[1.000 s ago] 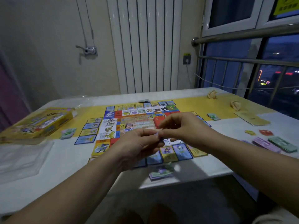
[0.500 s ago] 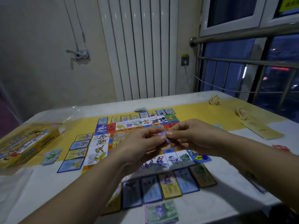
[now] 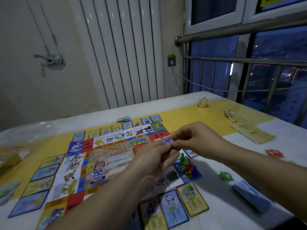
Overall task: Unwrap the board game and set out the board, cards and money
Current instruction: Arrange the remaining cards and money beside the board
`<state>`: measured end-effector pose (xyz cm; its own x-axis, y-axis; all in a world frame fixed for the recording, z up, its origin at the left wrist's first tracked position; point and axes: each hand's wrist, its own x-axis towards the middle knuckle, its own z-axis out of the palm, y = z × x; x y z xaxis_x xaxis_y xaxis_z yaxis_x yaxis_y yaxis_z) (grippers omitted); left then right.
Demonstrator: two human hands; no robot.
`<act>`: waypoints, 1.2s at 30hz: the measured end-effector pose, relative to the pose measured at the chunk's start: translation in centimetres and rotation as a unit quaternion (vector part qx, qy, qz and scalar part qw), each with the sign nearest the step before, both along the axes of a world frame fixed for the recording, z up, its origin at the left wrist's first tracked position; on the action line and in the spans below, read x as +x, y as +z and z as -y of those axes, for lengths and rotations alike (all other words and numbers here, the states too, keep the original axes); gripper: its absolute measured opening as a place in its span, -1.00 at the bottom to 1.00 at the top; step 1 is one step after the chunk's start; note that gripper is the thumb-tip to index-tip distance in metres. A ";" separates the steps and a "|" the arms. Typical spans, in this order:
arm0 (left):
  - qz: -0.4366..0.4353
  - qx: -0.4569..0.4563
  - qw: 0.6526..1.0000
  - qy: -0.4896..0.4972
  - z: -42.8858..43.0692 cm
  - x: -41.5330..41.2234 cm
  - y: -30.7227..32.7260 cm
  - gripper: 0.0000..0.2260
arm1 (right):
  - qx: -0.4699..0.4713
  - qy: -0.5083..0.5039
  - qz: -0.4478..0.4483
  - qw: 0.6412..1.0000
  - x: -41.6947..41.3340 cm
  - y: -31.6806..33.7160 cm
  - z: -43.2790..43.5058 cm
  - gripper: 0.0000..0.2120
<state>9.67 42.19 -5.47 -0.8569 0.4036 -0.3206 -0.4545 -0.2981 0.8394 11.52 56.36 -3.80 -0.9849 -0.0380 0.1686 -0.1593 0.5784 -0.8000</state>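
Observation:
The colourful game board (image 3: 106,161) lies flat on the table, with cards (image 3: 172,208) laid in rows round its edges. Above its right part, my left hand (image 3: 154,160) and my right hand (image 3: 196,140) meet and together pinch a small purple piece (image 3: 166,141) between their fingertips. Several coloured pawns (image 3: 186,165) stand on the board's near right corner, just under my hands. A stack of money notes (image 3: 123,119) lies beyond the far edge of the board.
The yellow game box (image 3: 8,163) sits at the left edge. Green (image 3: 226,175) and red (image 3: 274,153) plastic pieces and a blue note stack (image 3: 250,196) lie at the right. A folded paper (image 3: 252,132) and crumpled wrappers (image 3: 203,102) rest further back. Window railing (image 3: 240,60) stands behind.
My view has shifted closer and to the left, bringing the pawns and the right-hand pieces into sight. Both hands still hold the purple piece between them, now slightly further right over the board.

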 end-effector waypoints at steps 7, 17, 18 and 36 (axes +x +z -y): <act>-0.006 -0.012 1.000 -0.027 -2.4 -1.4 -0.1 -0.85 | -0.044 -0.044 0.045 0.997 -1.9 0.3 -4.3 -0.96; -0.009 -0.037 0.999 -0.032 -2.9 -3.2 -0.3 -0.88 | 0.140 -0.206 0.076 0.965 -6.8 -4.2 -13.0 -0.86; -0.008 -0.034 0.999 -0.028 -2.7 -3.3 -0.3 -0.89 | 0.157 -0.221 0.080 0.959 -7.1 -4.6 -13.2 -0.83; 0.053 0.050 0.994 0.081 8.3 -3.4 -0.3 -0.83 | 0.061 0.080 0.034 0.994 -6.4 0.7 7.4 -0.94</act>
<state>6.25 33.93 -5.81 -0.8765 0.2968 -0.3789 -0.4786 -0.4538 0.7516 5.11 48.93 -3.14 -0.9735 -0.2118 0.0860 -0.2052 0.6432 -0.7377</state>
